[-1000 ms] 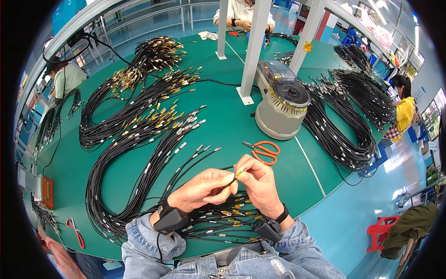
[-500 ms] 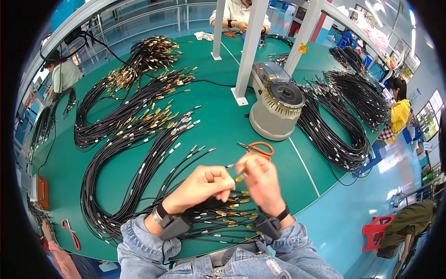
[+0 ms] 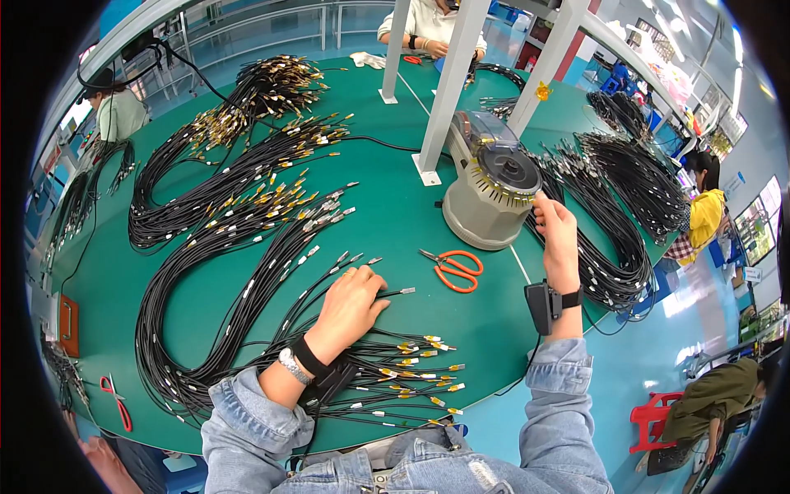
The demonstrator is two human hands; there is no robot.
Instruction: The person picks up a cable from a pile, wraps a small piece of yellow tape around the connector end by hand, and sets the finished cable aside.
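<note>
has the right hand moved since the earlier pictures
Yes. Judged against the grey round machine, the right hand has moved right and away from the wearer, from below the orange-handled scissors to the machine's right edge.

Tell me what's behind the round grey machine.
Behind the machine rises a grey post bearing a yellow ornament. The machine covers the post's foot, which can't be seen.

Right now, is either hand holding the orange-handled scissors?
No, the orange-handled scissors lie on the green table, apart from both the left hand and right hand.
</note>
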